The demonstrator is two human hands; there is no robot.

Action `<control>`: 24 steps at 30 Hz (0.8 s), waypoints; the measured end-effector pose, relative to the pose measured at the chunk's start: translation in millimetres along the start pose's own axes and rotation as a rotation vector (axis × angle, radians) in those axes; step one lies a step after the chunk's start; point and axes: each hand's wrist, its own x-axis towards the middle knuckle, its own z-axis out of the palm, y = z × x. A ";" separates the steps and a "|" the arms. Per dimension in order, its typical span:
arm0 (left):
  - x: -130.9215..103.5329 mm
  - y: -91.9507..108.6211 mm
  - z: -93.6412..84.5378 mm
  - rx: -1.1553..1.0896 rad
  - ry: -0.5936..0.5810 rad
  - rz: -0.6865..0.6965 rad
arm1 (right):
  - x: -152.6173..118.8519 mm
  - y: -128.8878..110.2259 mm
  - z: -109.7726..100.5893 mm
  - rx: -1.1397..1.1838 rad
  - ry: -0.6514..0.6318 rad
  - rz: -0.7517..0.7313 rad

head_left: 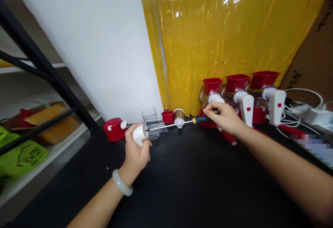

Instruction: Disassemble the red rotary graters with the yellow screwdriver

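Note:
My left hand [136, 151] is closed around a white crank handle [139, 135], whose round end faces right. In my right hand [221, 117] is a screwdriver [201, 119] with a black and yellow grip. Its long metal shaft runs left, and the tip meets the white round end; whether it sits inside a hole I cannot tell. Behind the shaft stand a clear plastic housing [150, 115], a small red hopper [168, 116] and a metal grater drum [179, 116]. A red round base [114, 129] with a white part lies left of my left hand.
Several assembled rotary graters with red hoppers, one grater [264, 80] farthest right, line the back right of the black table [197, 183]. White cables and a power adapter [318, 115] lie beyond them. A black metal frame [44, 68] and shelves stand at left.

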 end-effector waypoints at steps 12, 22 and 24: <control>-1.6 8.5 4.5 -0.211 -0.291 -0.326 | -5.3 -0.3 -2.2 -0.315 -0.004 -0.202; -19.0 -6.3 4.3 -0.033 -0.084 -0.033 | -1.1 6.2 3.7 -0.067 -0.137 0.080; -22.7 -14.2 -5.7 0.140 -0.087 0.232 | 3.2 9.1 2.3 0.093 -0.341 0.379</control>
